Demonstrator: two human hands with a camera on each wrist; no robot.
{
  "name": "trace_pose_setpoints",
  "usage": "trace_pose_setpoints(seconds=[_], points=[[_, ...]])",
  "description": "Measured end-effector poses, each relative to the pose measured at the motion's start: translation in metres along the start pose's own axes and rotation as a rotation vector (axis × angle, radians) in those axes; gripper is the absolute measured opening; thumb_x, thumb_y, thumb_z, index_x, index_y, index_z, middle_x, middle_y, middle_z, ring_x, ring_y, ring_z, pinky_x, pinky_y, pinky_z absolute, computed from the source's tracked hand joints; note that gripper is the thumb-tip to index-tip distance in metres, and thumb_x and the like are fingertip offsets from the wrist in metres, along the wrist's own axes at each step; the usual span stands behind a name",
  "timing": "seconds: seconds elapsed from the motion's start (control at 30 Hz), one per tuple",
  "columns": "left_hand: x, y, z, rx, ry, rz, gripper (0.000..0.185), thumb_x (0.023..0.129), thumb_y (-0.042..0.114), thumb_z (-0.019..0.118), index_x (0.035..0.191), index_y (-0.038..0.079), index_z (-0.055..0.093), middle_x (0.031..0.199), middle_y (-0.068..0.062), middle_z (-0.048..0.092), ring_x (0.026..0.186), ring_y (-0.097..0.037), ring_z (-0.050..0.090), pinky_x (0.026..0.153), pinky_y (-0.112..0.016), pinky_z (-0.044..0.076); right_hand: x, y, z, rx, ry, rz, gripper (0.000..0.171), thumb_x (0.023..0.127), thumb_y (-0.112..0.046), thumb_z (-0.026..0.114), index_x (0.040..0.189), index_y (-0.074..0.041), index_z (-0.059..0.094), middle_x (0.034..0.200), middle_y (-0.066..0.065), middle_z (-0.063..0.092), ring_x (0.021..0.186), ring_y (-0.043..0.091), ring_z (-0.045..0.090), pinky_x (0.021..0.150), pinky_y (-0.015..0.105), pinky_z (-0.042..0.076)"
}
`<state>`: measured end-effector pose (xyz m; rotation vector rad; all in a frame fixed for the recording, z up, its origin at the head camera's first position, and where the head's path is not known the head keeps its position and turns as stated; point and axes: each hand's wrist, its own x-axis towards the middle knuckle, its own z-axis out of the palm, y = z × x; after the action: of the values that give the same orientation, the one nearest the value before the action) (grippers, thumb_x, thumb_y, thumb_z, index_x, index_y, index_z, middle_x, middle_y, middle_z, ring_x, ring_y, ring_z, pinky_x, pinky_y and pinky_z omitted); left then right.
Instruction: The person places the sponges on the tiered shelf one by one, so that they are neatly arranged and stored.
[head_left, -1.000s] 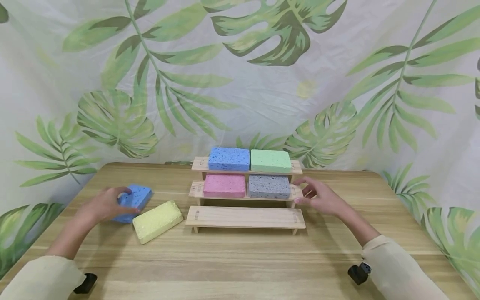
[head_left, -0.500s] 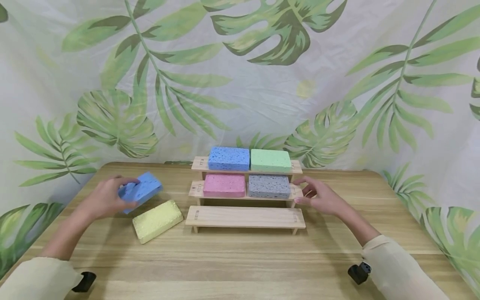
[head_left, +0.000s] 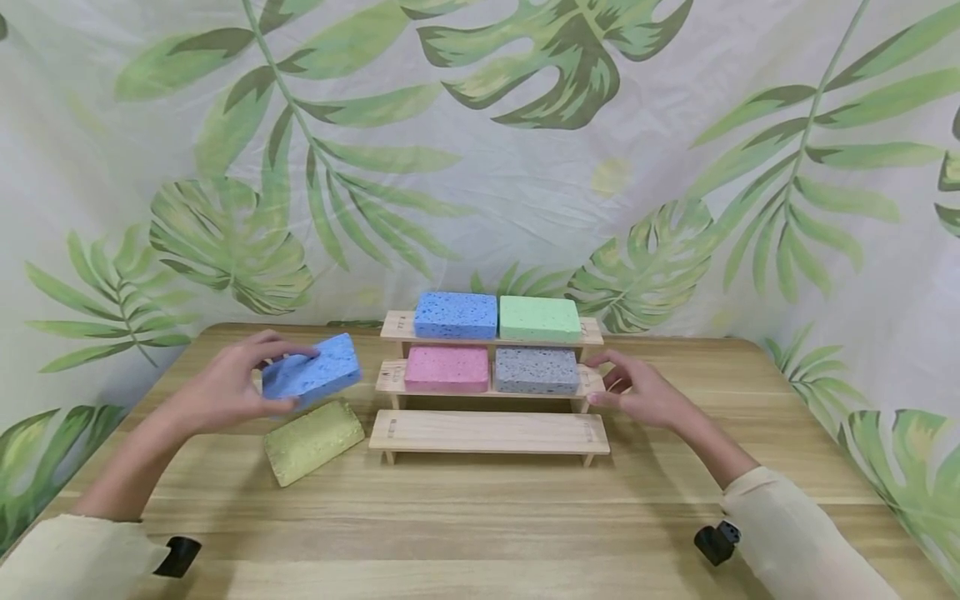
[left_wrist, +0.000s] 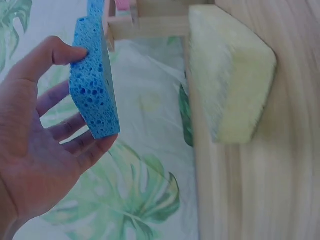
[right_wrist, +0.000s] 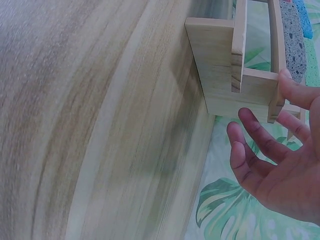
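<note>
the rounded far corners of the wood-grain table (head_left: 480, 525) show behind a three-tiered stand of pale wood (head_left: 489, 433), and a wide strip of table top runs in front of the lowest tier. the stand's left end is just beside a yellow rectangular sponge (head_left: 315, 442) lying aslant on the table; more wood-grain surface spreads to the right, beyond the stand.

a white cloth printed with green leaves (head_left: 517, 183) hangs behind the table. on the top tier sit a speckled blue block sponge (head_left: 455, 314) and a pale green one (head_left: 540, 318); on the middle tier, a pink one (head_left: 447, 368) and a speckled grey one (head_left: 537, 370). cream sleeves (head_left: 806, 537) cover the forearms.

the left hand (head_left: 225, 387) pinches a bright blue, pored rectangular sponge (head_left: 311, 369) between thumb and fingers, tilted and raised off the table, near the yellow sponge and left of the stand. the right hand (head_left: 648, 396), well apart from that raised sponge, pinches the middle tier's right end, its remaining fingers loosely bent.
</note>
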<state>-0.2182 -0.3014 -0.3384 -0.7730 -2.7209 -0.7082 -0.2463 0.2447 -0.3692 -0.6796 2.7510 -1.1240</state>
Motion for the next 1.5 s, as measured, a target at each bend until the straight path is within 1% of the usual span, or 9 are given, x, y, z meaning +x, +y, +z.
trace_pose_setpoints(seconds=[0.07,0.17,0.4,0.53,0.73,0.93,1.1,1.33,1.5], points=[[0.003,0.007,0.000,-0.020,-0.004,0.021,0.061,0.069,0.012,0.089,0.127,0.013,0.072,0.121,-0.010,0.064,0.096,-0.023,0.056,0.075,-0.032,0.044,0.000,0.000,0.000,-0.001,-0.002,0.001,0.048,0.095,-0.017,0.077,0.137,-0.002,0.058,0.108,0.019,0.068,0.097,0.029,0.067,0.086,0.046,0.057],[0.007,0.019,0.001,-0.041,-0.018,0.045,0.060,0.068,0.012,0.088,0.126,0.014,0.073,0.122,-0.007,0.065,0.098,-0.021,0.057,0.076,-0.030,0.046,0.001,0.001,0.000,-0.001,-0.003,0.002,0.048,0.095,-0.017,0.077,0.137,-0.002,0.058,0.108,0.019,0.068,0.097,0.029,0.067,0.086,0.046,0.057],[0.015,0.046,0.001,-0.089,-0.057,0.080,0.058,0.068,0.016,0.088,0.124,0.016,0.074,0.121,-0.003,0.065,0.098,-0.021,0.059,0.076,-0.032,0.048,0.001,0.002,0.000,0.007,-0.004,0.001,0.049,0.095,-0.017,0.077,0.136,0.000,0.058,0.104,0.018,0.068,0.096,0.028,0.067,0.087,0.047,0.057],[0.021,0.058,0.004,-0.120,-0.077,0.109,0.055,0.070,0.018,0.088,0.124,0.017,0.075,0.120,-0.001,0.065,0.099,-0.020,0.059,0.077,-0.031,0.049,0.001,0.002,0.000,0.008,-0.005,0.002,0.049,0.095,-0.017,0.077,0.137,0.000,0.057,0.103,0.017,0.068,0.096,0.029,0.067,0.088,0.048,0.057],[0.030,0.071,0.015,-0.135,-0.118,0.142,0.053,0.073,0.018,0.086,0.124,0.017,0.074,0.121,-0.002,0.065,0.101,-0.020,0.059,0.079,-0.032,0.051,0.000,0.001,0.000,0.014,-0.006,0.010,0.049,0.095,-0.018,0.077,0.137,-0.001,0.057,0.103,0.017,0.068,0.096,0.029,0.066,0.088,0.048,0.057],[0.039,0.084,0.028,-0.125,-0.132,0.175,0.059,0.073,0.023,0.085,0.130,0.016,0.072,0.122,-0.003,0.064,0.102,-0.021,0.060,0.081,-0.036,0.051,0.001,0.001,0.000,0.009,-0.003,0.006,0.048,0.095,-0.018,0.077,0.136,-0.001,0.058,0.103,0.017,0.068,0.096,0.028,0.066,0.087,0.048,0.057],[0.047,0.095,0.037,-0.147,-0.154,0.203,0.059,0.074,0.027,0.084,0.131,0.015,0.071,0.121,-0.006,0.064,0.103,-0.023,0.060,0.082,-0.039,0.052,0.001,0.002,0.000,0.010,-0.001,0.004,0.048,0.095,-0.017,0.077,0.136,-0.001,0.058,0.102,0.016,0.068,0.095,0.028,0.066,0.087,0.048,0.057],[0.056,0.106,0.055,-0.191,-0.149,0.236,0.055,0.075,0.025,0.083,0.127,0.014,0.072,0.127,-0.008,0.064,0.116,-0.032,0.061,0.090,-0.050,0.053,0.001,0.002,0.000,0.012,0.000,-0.002,0.048,0.095,-0.017,0.077,0.136,-0.001,0.058,0.104,0.016,0.068,0.095,0.027,0.066,0.086,0.046,0.057],[0.061,0.115,0.065,-0.198,-0.146,0.232,0.052,0.074,0.025,0.082,0.124,0.015,0.073,0.125,-0.006,0.067,0.111,-0.027,0.062,0.088,-0.044,0.052,0.000,0.001,0.000,0.008,0.002,-0.001,0.047,0.095,-0.017,0.077,0.135,-0.001,0.058,0.106,0.018,0.067,0.096,0.028,0.066,0.085,0.044,0.057]])
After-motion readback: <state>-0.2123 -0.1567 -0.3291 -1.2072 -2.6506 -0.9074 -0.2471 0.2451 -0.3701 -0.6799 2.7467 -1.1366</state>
